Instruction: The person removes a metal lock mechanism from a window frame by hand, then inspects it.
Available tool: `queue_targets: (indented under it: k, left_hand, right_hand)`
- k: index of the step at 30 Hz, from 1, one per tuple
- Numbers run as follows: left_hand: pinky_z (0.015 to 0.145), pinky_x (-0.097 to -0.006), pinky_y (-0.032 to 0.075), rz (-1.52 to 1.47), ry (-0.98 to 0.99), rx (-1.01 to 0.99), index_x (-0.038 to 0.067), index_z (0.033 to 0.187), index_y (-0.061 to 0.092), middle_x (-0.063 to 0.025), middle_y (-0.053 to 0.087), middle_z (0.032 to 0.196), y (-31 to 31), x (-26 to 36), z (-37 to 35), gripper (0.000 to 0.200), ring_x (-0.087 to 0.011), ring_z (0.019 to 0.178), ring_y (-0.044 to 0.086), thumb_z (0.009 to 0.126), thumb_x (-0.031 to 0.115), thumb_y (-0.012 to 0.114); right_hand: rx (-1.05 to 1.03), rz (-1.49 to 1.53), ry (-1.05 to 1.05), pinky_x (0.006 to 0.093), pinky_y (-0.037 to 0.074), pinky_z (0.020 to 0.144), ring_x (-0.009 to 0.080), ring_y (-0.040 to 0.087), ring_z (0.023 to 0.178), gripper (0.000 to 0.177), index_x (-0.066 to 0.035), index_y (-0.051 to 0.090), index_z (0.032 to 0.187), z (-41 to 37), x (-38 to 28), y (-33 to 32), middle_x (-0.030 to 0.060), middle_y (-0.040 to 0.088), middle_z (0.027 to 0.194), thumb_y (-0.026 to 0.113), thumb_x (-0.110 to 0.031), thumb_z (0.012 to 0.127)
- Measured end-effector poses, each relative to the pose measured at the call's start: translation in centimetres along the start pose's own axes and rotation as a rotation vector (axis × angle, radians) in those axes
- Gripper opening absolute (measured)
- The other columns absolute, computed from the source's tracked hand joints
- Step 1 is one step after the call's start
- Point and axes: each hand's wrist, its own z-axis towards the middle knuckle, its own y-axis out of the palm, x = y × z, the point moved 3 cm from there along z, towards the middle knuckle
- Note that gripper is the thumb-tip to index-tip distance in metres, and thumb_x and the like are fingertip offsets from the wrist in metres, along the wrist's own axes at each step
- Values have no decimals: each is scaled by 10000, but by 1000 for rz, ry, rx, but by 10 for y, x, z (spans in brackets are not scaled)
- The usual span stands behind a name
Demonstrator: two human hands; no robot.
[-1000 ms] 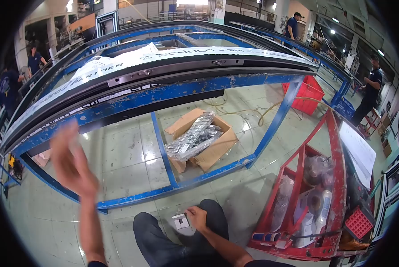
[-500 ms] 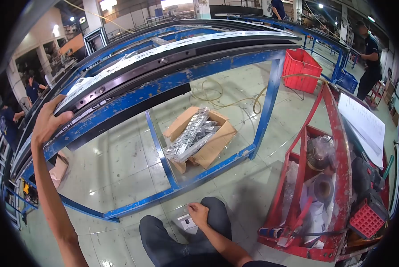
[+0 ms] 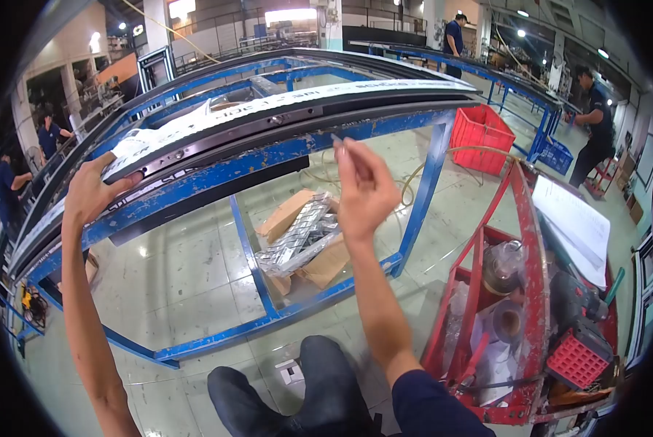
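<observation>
My left hand (image 3: 99, 186) grips the left part of a long dark frame profile (image 3: 232, 138), its thumb on the front side. White printed film (image 3: 239, 111) runs along the top of the profile, and metal fittings show in its front face. The profile rests on a blue worn steel bench (image 3: 268, 159). My right hand (image 3: 364, 182) is raised in front of the bench's front rail, fingers pinched round a small thin piece at the fingertips. That piece is too small to identify.
Below the bench sits an open cardboard box (image 3: 305, 240) of wrapped metal parts. At the right are a red trolley (image 3: 534, 269) with papers, tape rolls and a power tool, and a red crate (image 3: 481, 138). A hose lies on the floor. Several people stand in the background.
My right hand has risen from near my knee to the bench's front rail. My left hand still holds the profile. The view has shifted slightly.
</observation>
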Motion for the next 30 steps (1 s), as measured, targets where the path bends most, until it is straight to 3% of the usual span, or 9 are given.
queue_targets:
  k: [2, 6, 11, 12, 15, 19, 23, 25, 30]
  left_hand:
    - [884, -435, 480, -3, -15, 16, -51, 1135, 667, -281, 679, 1051, -2, 2, -3, 761, -412, 1001, 649, 728, 589, 723]
    - [902, -447, 478, 10, -18, 62, -58, 1128, 668, -289, 668, 1076, 1, -5, -5, 819, -407, 1022, 640, 715, 648, 721]
    - [886, -455, 485, 0, -10, 43, -46, 1088, 685, -295, 671, 1045, -3, -3, -7, 811, -410, 1020, 636, 723, 678, 703]
    - [930, -435, 464, -1, -59, -51, -45, 1132, 667, -275, 660, 1103, -8, 2, -8, 772, -401, 1070, 618, 749, 625, 700]
    - [915, -440, 470, 17, -16, -6, -31, 1122, 677, -279, 664, 1080, -5, -4, -8, 759, -406, 1044, 625, 747, 629, 700]
    - [898, -450, 473, -6, -13, 24, -21, 1118, 684, -275, 669, 1049, -2, -6, -8, 765, -408, 1015, 628, 738, 643, 700]
    - [898, -449, 474, -20, -55, -35, -16, 1120, 688, -265, 673, 1064, -9, 0, -10, 772, -392, 1030, 626, 732, 652, 704]
    - [843, -451, 500, -10, 12, 75, -17, 1028, 706, -241, 696, 965, -3, -7, -9, 767, -383, 946, 655, 728, 689, 686]
    - [808, -447, 518, -13, 49, 99, -17, 974, 720, -218, 711, 894, 0, -9, -7, 761, -381, 892, 675, 727, 702, 679]
  right_hand:
    - [-18, 157, -60, 236, 558, 725, 120, 687, 844, 157, 44, 713, 1021, 23, 7, 18, 104, 720, 989, 706, 49, 864]
    - [-112, -201, -112, 251, 548, 704, 118, 691, 799, 99, 1, 748, 936, 39, 10, 33, 101, 737, 920, 741, -18, 839]
    - [-100, -308, -215, 272, 544, 748, 156, 688, 790, 110, -15, 758, 940, 37, 24, 41, 112, 737, 948, 749, -37, 833]
    - [-96, -316, -229, 275, 543, 757, 163, 688, 789, 112, -17, 760, 942, 36, 25, 42, 115, 736, 951, 750, -40, 833]
    - [-125, -330, -65, 277, 543, 760, 173, 685, 798, 130, -17, 761, 960, 39, 22, 43, 116, 734, 946, 748, -47, 835]
    - [-197, -382, -167, 262, 521, 749, 136, 653, 831, 127, -5, 758, 976, 37, 14, 48, 86, 717, 985, 720, -61, 868]
    - [-162, -355, -80, 251, 492, 711, 114, 607, 790, 126, 1, 756, 981, 37, 15, 49, 67, 699, 976, 710, -49, 874]
    - [-148, -349, -92, 248, 480, 698, 106, 587, 772, 127, 6, 755, 980, 38, 17, 50, 61, 692, 966, 713, -38, 869]
    - [-89, -344, 55, 247, 477, 679, 92, 588, 705, 143, 8, 760, 944, 45, 26, 49, 53, 706, 822, 758, -61, 819]
